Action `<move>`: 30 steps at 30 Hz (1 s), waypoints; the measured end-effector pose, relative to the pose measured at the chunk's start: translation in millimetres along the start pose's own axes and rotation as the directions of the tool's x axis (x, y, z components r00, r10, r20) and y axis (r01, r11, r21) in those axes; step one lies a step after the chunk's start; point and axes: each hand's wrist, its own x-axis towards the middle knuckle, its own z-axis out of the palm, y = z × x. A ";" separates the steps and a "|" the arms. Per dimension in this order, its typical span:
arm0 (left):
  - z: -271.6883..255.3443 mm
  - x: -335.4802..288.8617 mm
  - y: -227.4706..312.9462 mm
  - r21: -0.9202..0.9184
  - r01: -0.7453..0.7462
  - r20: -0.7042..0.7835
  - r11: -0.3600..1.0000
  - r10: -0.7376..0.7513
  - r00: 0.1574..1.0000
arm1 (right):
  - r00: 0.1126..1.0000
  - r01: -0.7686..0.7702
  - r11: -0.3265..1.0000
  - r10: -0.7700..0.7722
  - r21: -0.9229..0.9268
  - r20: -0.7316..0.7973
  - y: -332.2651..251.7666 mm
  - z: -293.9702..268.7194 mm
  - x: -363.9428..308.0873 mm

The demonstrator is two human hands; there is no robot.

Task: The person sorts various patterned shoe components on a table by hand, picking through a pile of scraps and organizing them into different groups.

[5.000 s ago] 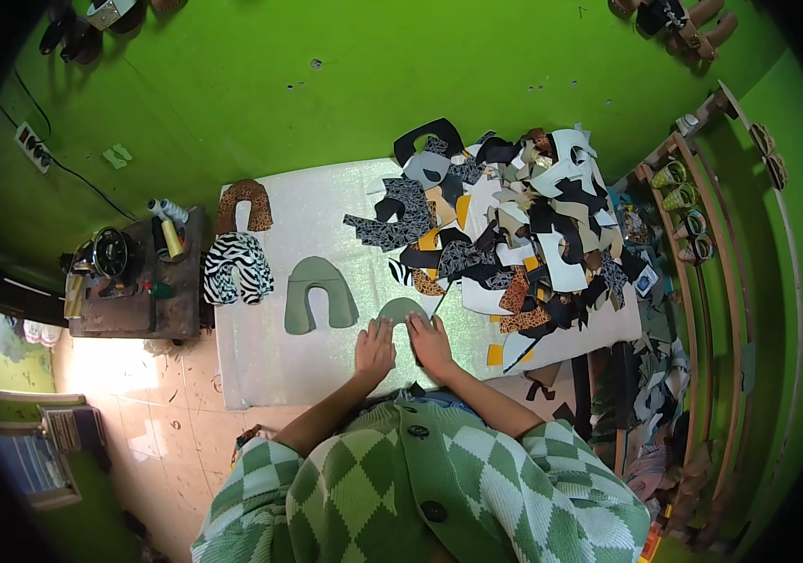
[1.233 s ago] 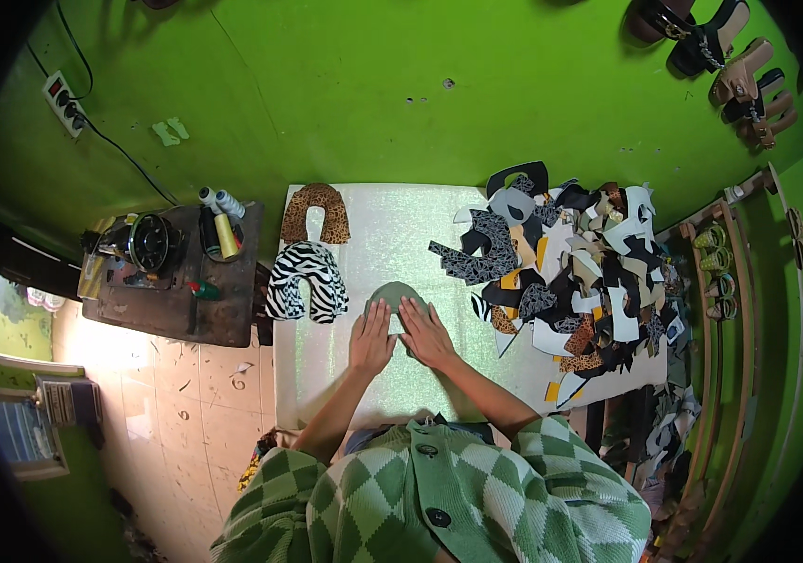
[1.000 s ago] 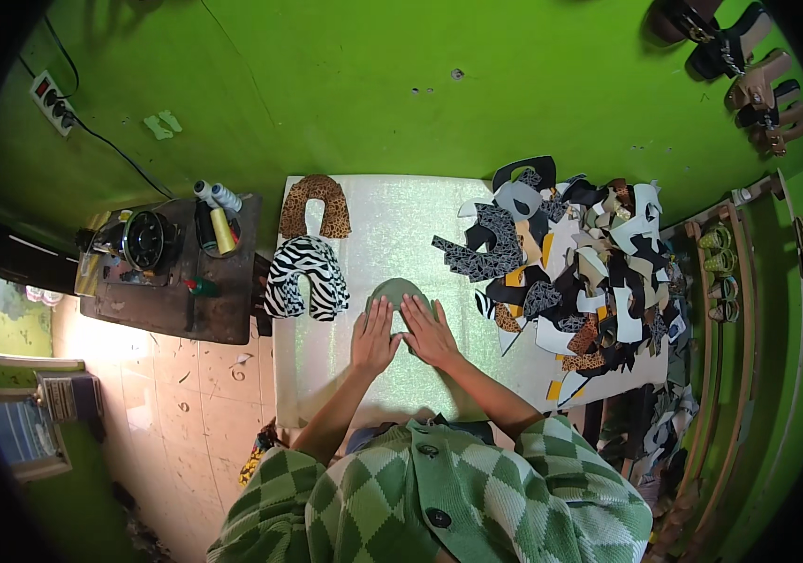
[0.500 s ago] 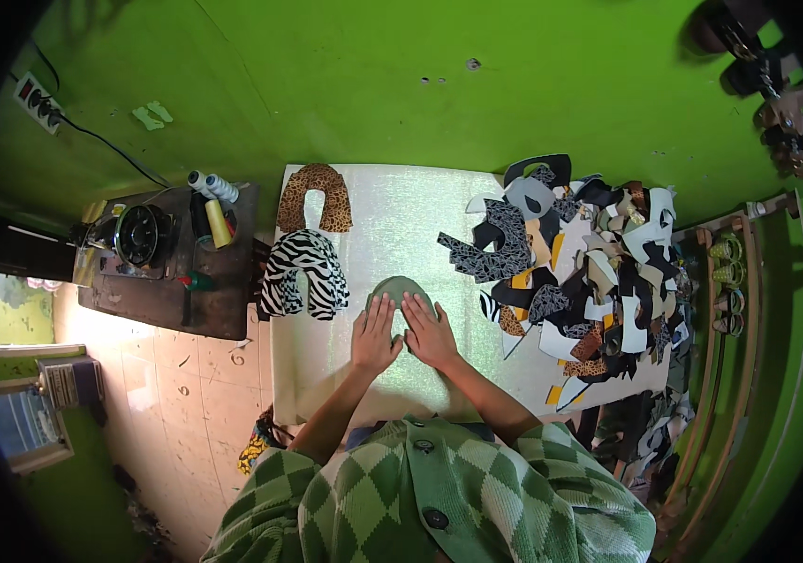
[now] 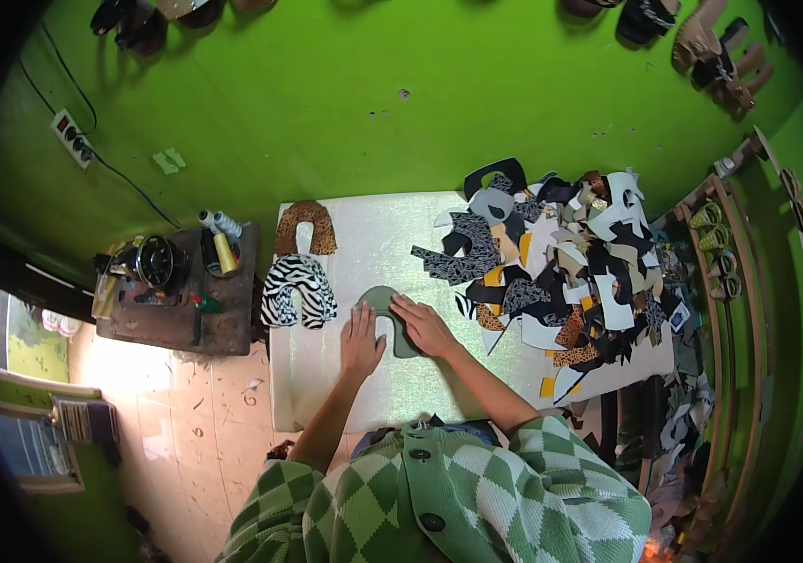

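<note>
Olive green colours a curved cutout (image 5: 379, 299) against a whitish tabletop (image 5: 373, 225) that shimmers pale green. Brown-and-black leopard spots cover one arch-shaped piece (image 5: 306, 212); black-and-white zebra stripes run over another, the striped piece (image 5: 300, 270). Scraps (image 5: 525, 298) mix black, white, grey, beige and orange-yellow, some leopard-spotted, some grey-and-black patterned. The sweater (image 5: 364, 479) shows diamonds in greens and white, with dark buttons (image 5: 431, 523). A yellow spool (image 5: 224, 253) brightens a dark brown stand (image 5: 223, 319) before a vivid green wall (image 5: 308, 122).

The lone head view peered down from above the sweater (image 5: 373, 497) onto the table (image 5: 364, 235), fairly near; it faced the wall (image 5: 308, 113) beyond, very wide.
</note>
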 end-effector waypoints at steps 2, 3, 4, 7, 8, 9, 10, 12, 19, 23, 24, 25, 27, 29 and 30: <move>-0.5 -3.4 3.9 -0.049 0.030 -0.017 0.998 -0.030 0.999 | 0.997 -0.039 0.999 0.039 -0.010 -0.061 0.8 -16.7 -9.3; -1.0 -3.1 7.8 -0.076 0.042 -0.023 0.996 -0.044 0.999 | 0.994 -0.062 0.998 0.061 -0.015 -0.091 3.6 -26.5 -15.2; -1.3 -1.4 11.8 -0.086 0.044 -0.042 0.995 -0.048 0.998 | 0.984 -0.102 0.995 0.100 -0.011 -0.146 7.4 -37.7 -21.3; -3.1 11.0 30.1 -0.087 0.043 -0.109 0.995 -0.052 0.993 | 0.936 -0.245 0.970 0.233 -0.011 -0.264 27.4 -77.3 -44.3; -3.6 19.2 40.7 -0.067 0.027 -0.137 0.997 -0.036 0.990 | 0.918 -0.231 0.973 0.211 -0.022 -0.336 44.5 -91.0 -53.0; -3.7 26.5 52.0 -0.049 0.016 -0.161 0.999 -0.024 0.987 | 0.894 -0.246 0.967 0.203 -0.060 -0.399 54.8 -105.2 -60.7; -3.1 35.9 64.6 -0.084 0.012 -0.149 0.996 -0.025 0.989 | 0.875 -0.281 0.956 0.216 -0.090 -0.433 66.0 -120.6 -68.3; -3.5 56.2 94.9 -0.160 0.007 -0.117 0.987 -0.027 0.993 | 0.827 -0.385 0.913 0.273 -0.139 -0.492 80.5 -153.9 -80.7; 29.3 138.3 186.0 -0.435 -0.146 -0.076 0.888 0.125 0.989 | 0.700 -0.619 0.688 0.264 -0.379 -0.664 128.2 -269.2 -101.7; 48.6 180.6 251.9 -0.546 -0.233 -0.049 0.804 0.247 0.968 | 0.700 -0.674 0.580 0.306 -0.457 -0.645 165.5 -333.8 -114.1; 54.9 188.2 263.7 -0.590 -0.234 -0.045 0.772 0.258 0.965 | 0.671 -0.722 0.535 0.385 -0.439 -0.634 173.6 -344.1 -111.5; 64.7 198.5 273.0 -0.670 -0.245 -0.051 0.701 0.285 0.957 | 0.636 -0.765 0.486 0.460 -0.423 -0.620 180.9 -353.1 -108.1; 71.3 212.7 313.8 -0.764 -0.166 0.048 0.624 0.311 0.949 | 0.581 -0.812 0.429 0.526 -0.396 -0.621 224.5 -362.1 -129.0; 77.4 223.3 344.3 -0.793 -0.185 0.013 0.580 0.319 0.948 | 0.602 -0.798 0.455 0.628 -0.395 -0.493 257.2 -366.7 -142.4; 78.6 228.4 348.7 -0.800 -0.188 -0.009 0.569 0.302 0.953 | 0.589 -0.807 0.515 0.665 -0.289 -0.459 252.9 -369.1 -134.8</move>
